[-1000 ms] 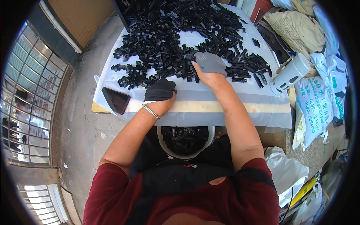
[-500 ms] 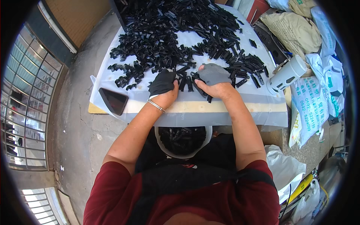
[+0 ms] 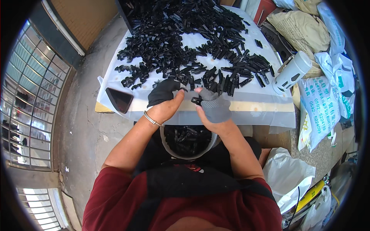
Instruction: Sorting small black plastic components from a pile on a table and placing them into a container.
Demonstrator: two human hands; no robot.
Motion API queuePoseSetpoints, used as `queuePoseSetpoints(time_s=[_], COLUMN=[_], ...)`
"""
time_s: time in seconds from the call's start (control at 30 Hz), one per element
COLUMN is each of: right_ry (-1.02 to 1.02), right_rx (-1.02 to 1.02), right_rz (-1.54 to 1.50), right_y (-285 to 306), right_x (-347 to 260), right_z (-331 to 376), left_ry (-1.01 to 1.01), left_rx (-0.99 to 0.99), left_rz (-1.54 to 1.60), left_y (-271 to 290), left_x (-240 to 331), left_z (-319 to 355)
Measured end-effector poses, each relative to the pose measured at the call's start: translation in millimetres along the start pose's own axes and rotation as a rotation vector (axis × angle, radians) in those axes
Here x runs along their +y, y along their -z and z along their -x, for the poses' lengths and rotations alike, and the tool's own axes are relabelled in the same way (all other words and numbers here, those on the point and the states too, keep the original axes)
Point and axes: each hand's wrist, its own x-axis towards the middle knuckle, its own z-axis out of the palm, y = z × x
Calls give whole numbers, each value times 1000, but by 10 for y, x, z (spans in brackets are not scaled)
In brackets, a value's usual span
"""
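Observation:
My left hand (image 3: 165, 97), in a black fingerless glove, is closed with thumb and fingers together near the table's front. A small dark bit shows at its fingertips, too small to make out. Facing it, my right hand (image 3: 214, 108) wears a grey fingerless glove and pinches a small black plastic part (image 3: 197, 101) between thumb and fingers. Just beyond both hands lie loose black plastic parts (image 3: 229, 82). Farther back they merge into a big heap (image 3: 173, 23) on the table. Below the table edge, a white bucket (image 3: 163, 141) between my legs holds more black parts.
A phone (image 3: 120, 100) lies at the table's left front corner. A white cup-like container (image 3: 293, 72) leans at the right edge. Stuffed sacks (image 3: 322, 111) are piled on the right. A white plastic bag (image 3: 287, 175) sits below them. A barred window (image 3: 32, 96) is at left.
Both hands have drawn back toward the table's front edge, away from the parts. My right hand has turned and now holds a black plastic part off the table.

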Motion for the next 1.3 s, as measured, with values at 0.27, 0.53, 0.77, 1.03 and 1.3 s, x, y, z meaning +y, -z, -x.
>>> queuePoseSetpoints(time_s=[0.27, 0.53, 0.77, 1.03, 1.3], right_ry=[184, -20, -147, 104, 138], right_rx=[31, -187, -230, -144, -194], right_rz=[-22, -221, -138, 289, 268], right_y=[-103, -79, 201, 103, -239], right_x=[21, -77, -160, -190, -138], right_z=[150, 160, 141, 169, 259], left_ry=[208, 482, 631, 655, 325], left_rx=[-429, -428, -324, -419, -344], left_rz=[274, 550, 665, 477, 334], left_y=[76, 41, 80, 153, 48], left_x=[173, 257, 202, 279, 295], left_z=[233, 405, 382, 373, 435])
